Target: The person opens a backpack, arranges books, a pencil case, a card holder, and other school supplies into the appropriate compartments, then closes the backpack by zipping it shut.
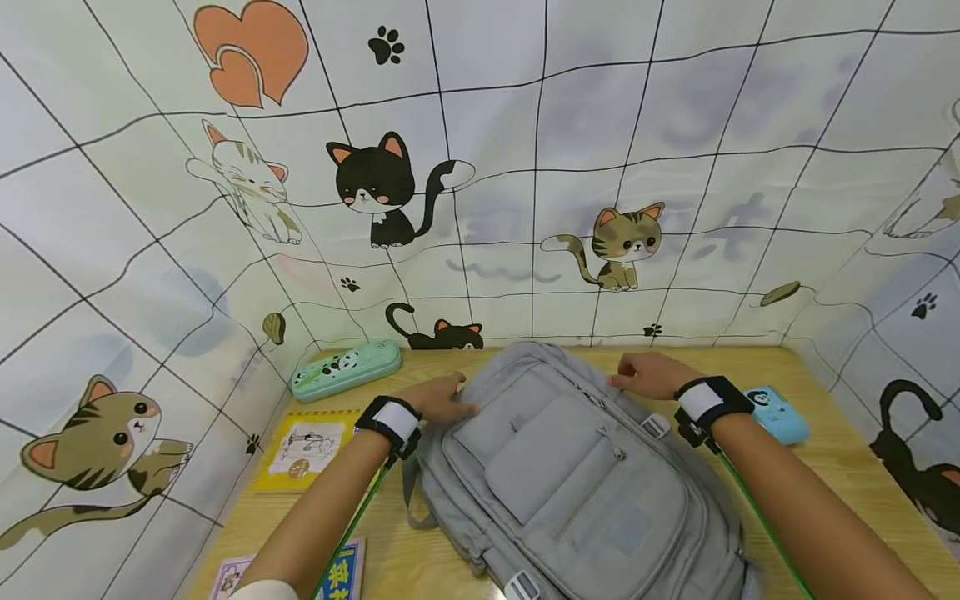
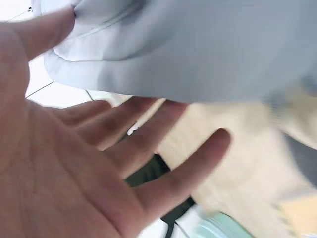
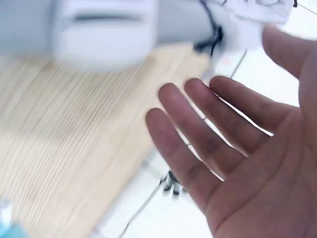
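A grey backpack [image 1: 585, 475] lies on the wooden table, front pockets facing up and its top toward the back wall. At its upper left edge is my left hand [image 1: 437, 398]. The left wrist view shows the thumb touching the grey fabric [image 2: 198, 49], while the long fingers of that hand [image 2: 99, 158] stretch loosely spread by the bag's edge. My right hand [image 1: 651, 375] is beside the upper right edge, near the zipper and a strap buckle [image 1: 656, 426]. In the right wrist view, this hand's fingers [image 3: 218, 134] are spread and hold nothing.
A green panda pencil case [image 1: 347, 371] and a yellow spiral notebook [image 1: 306, 450] lie left of the backpack. Nearer the front left are a blue booklet [image 1: 343, 575] and a pink one [image 1: 227, 575]. A light-blue item [image 1: 778, 415] sits at the right. Cat-printed sheeting [image 1: 495, 200] surrounds the table.
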Tool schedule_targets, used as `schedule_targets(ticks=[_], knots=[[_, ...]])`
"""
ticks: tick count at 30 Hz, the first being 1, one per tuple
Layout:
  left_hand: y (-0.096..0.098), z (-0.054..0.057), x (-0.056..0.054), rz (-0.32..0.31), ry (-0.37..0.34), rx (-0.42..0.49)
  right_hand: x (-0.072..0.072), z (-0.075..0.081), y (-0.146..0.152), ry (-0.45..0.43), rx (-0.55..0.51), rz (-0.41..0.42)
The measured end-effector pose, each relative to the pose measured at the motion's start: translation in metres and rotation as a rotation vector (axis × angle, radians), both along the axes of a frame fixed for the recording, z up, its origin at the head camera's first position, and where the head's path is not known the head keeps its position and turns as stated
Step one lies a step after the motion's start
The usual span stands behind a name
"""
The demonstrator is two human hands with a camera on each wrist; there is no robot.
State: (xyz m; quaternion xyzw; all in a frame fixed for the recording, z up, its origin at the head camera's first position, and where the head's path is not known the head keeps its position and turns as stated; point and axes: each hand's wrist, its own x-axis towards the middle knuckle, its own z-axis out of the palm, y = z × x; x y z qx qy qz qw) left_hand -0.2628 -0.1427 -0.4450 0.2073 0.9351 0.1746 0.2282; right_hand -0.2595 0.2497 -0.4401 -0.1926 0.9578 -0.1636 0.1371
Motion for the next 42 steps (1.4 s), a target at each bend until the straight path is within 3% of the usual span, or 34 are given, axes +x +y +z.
schedule_targets(ticks=[5, 10, 13, 16, 23, 25, 30, 32, 35, 38, 42], knots=[[-0.016, -0.008, 0.023, -0.015, -0.062, -0.044, -0.015, -0.014, -0.018, 0.038, 0.030, -0.004], [-0.019, -0.008, 0.024, -0.020, -0.070, -0.017, -0.019, -0.026, -0.028, 0.089, 0.046, -0.016], [-0.022, -0.004, 0.017, -0.028, -0.080, 0.002, -0.020, -0.026, -0.030, 0.075, -0.003, -0.010], [-0.010, -0.002, 0.007, -0.046, -0.077, 0.021, -0.014, -0.024, -0.018, 0.058, -0.008, -0.028], [0.022, 0.006, -0.022, -0.076, 0.020, -0.081, 0.007, -0.018, 0.007, -0.009, -0.035, -0.087], [0.030, -0.008, -0.040, -0.095, 0.075, -0.125, 0.014, -0.019, 0.014, -0.033, -0.033, -0.110], [0.056, -0.013, -0.059, -0.061, 0.183, -0.236, 0.033, -0.021, 0.025, -0.072, -0.044, -0.159], [0.066, 0.000, -0.054, -0.010, 0.184, -0.258, 0.039, -0.021, 0.026, -0.082, -0.062, -0.172], [0.075, 0.000, -0.058, 0.022, 0.205, -0.272, 0.046, -0.023, 0.026, -0.090, -0.088, -0.182], [0.080, 0.001, -0.058, 0.014, 0.243, -0.286, 0.051, -0.025, 0.027, -0.092, -0.107, -0.184], [0.087, 0.000, -0.054, -0.042, 0.348, -0.296, 0.058, -0.024, 0.034, -0.063, -0.081, -0.187]])
